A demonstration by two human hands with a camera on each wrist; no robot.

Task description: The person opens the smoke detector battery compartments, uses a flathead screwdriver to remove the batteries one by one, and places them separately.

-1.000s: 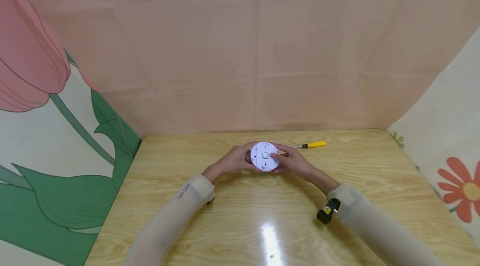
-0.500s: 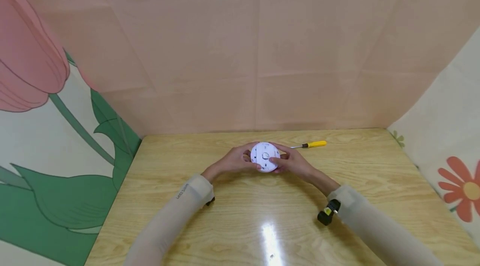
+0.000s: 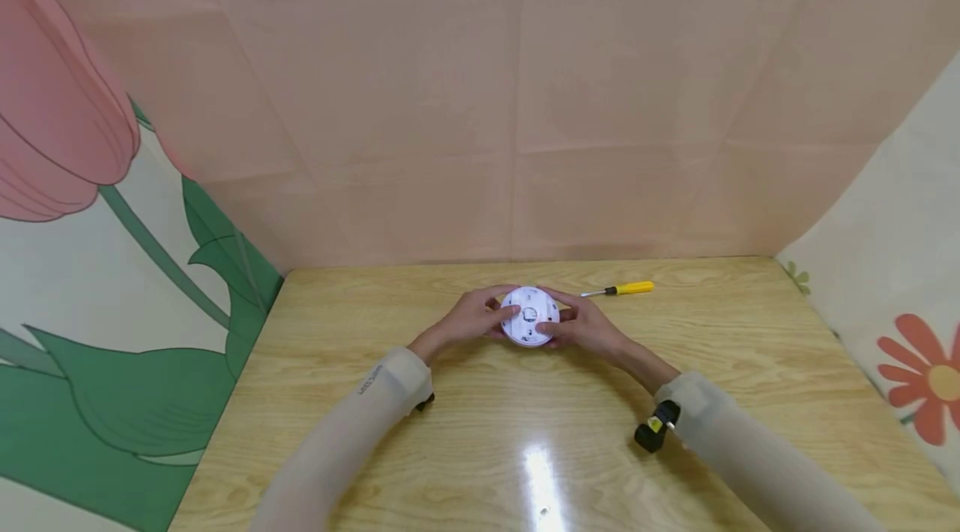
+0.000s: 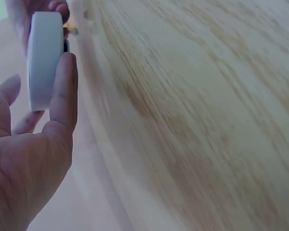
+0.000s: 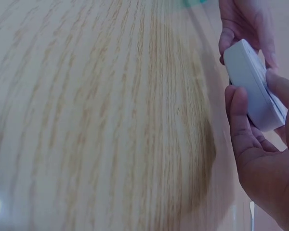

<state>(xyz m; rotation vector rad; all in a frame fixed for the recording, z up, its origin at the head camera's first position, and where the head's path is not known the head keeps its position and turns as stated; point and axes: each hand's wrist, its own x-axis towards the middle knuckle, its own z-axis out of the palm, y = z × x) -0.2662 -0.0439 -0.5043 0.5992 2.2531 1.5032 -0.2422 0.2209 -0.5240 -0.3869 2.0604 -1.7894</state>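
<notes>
The left hand (image 4: 31, 159) and right hand (image 4: 20, 18) hold a white device (image 4: 44, 60) edge-on.

Lettering (image 3: 371, 379) on the left sleeve (image 3: 339, 425) cannot be read.

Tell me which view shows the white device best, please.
The head view: the white device shows its round face there. The left wrist view shows mainly its side; the right wrist view, its side and part of its face.

Way in: over table (image 3: 480, 424) btwn L sleeve (image 3: 337, 440) & R sleeve (image 3: 757, 449); black wrist unit (image 3: 656, 425) juts in on R. Ahead, L hand (image 3: 471, 316) & R hand (image 3: 592, 325) gripping white disc (image 3: 529, 317) block mid. Screwdriver (image 3: 617, 290) just beyond R hand; pink backdrop (image 3: 517, 140) bars rear.
</notes>
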